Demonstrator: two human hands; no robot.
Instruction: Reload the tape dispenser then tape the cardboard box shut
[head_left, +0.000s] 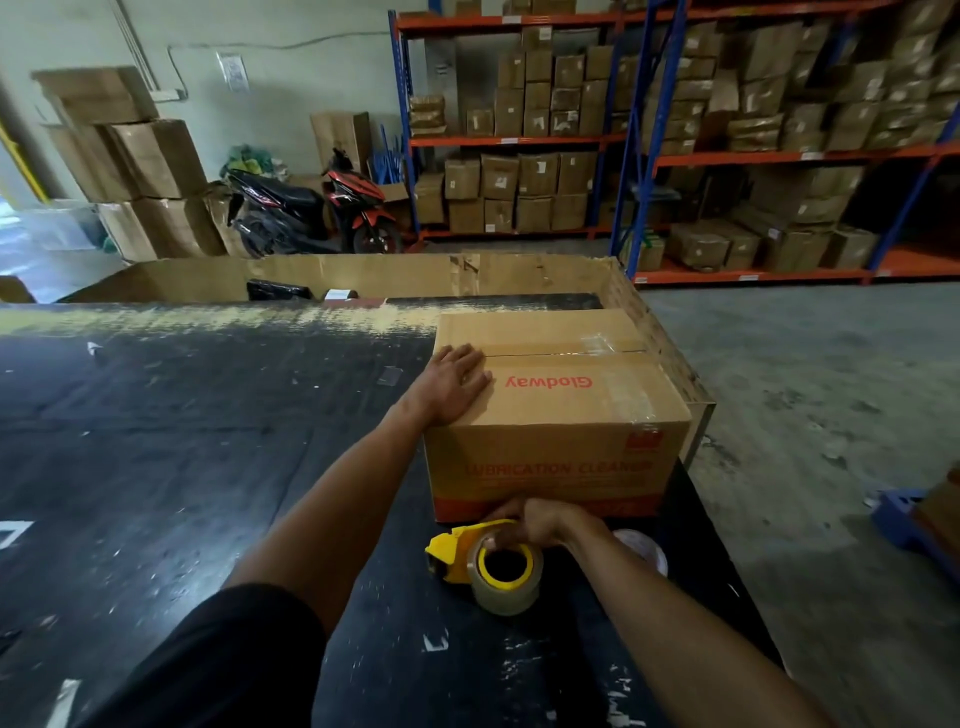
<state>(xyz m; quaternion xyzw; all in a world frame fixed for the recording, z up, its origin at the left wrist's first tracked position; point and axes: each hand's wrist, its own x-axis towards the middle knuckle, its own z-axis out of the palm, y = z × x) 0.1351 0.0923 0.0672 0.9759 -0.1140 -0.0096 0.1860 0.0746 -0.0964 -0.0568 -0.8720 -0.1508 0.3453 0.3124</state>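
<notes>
A brown cardboard box (566, 410) printed "Glodway" stands on the black table (182, 467), its top flaps down with old clear tape across the seam. My left hand (457, 384) lies flat on the box's near left top corner. In front of the box sits a yellow tape dispenser (452, 551) carrying a clear tape roll (506, 582) on a yellow core. My right hand (535, 522) grips the top of the roll and dispenser. Another tape roll (644, 545) lies partly hidden behind my right wrist.
A large open cardboard bin (363, 275) runs along the table's far edge. The table's right edge drops to a concrete floor (805, 389). Blue and orange shelving (649, 140) with boxes, a parked scooter (311, 208) and stacked cartons (140, 161) stand beyond. A blue object (904, 514) lies on the floor at right.
</notes>
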